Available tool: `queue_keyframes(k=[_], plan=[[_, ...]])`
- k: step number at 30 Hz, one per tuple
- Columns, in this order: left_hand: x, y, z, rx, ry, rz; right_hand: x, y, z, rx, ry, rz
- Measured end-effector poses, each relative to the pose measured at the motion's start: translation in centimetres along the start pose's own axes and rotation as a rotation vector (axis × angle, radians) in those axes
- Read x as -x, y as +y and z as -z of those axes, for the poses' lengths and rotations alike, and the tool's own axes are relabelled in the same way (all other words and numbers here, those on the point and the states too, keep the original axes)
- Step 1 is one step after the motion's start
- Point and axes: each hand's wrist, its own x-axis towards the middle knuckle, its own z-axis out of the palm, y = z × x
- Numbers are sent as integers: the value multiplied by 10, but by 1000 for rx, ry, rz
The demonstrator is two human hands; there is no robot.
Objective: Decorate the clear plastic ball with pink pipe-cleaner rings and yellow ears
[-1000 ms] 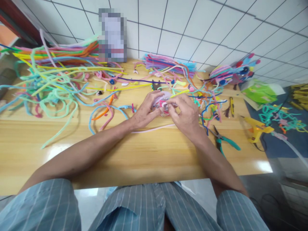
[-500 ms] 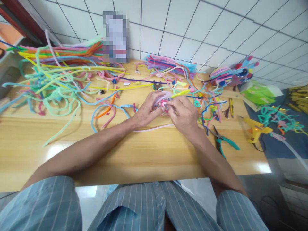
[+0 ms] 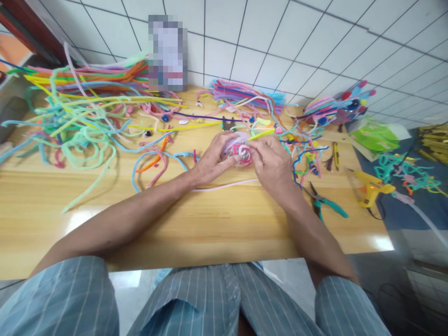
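My left hand (image 3: 216, 158) is closed around the side of a small round craft piece (image 3: 238, 161), clear and pink with a white ring on top and lilac fuzzy pipe cleaner behind it. The thumb presses its near side. Beside the piece, on its right, my right hand (image 3: 271, 161) has thumb and forefinger pinched together at the white ring's edge; whatever they grip is too small to make out. A thin yellow stick (image 3: 261, 134) shows just beyond the right knuckles. Under the hands lies a pale pink pipe cleaner (image 3: 227, 186) on the wooden table (image 3: 196, 228).
Tangled green and blue pipe cleaners (image 3: 87, 135) cover the left. A bundle (image 3: 245, 95) lies by the tiled wall. To the right are teal-handled pliers (image 3: 327, 204), a yellow glue gun (image 3: 373, 186), a yellow cutter knife (image 3: 336, 155) and a green bag (image 3: 374, 135).
My right hand has drawn back slightly to the right from the craft piece, uncovering its white ring and pink top. My left hand keeps its hold in nearly the same place.
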Motion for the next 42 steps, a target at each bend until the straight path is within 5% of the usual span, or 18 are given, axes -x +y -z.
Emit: queue_keyframes(k=[42], plan=[[0, 0, 2, -9, 28, -4, 6, -7, -10, 1, -29, 56]])
